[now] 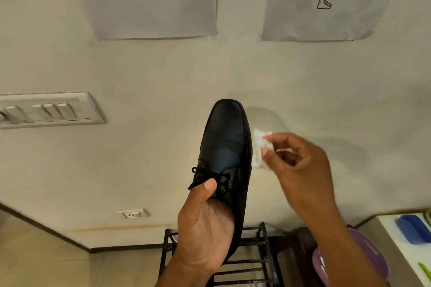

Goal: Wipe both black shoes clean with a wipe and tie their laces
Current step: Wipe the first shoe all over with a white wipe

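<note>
Right hand (300, 165), right of centre: fingers (268, 140) are pinching the crumpled white wipe (260, 149), which is sitting just beside the black shoe (227, 147), at its right edge. Shoe's long axis is running bottom to top, toe up. Left hand (205, 226) is gripping its heel end, thumb on the loose laces (198, 176). Right hand likely wiping next.

A black metal rack (261, 261) stands low against the wall, its bars seemingly bare where visible
</note>
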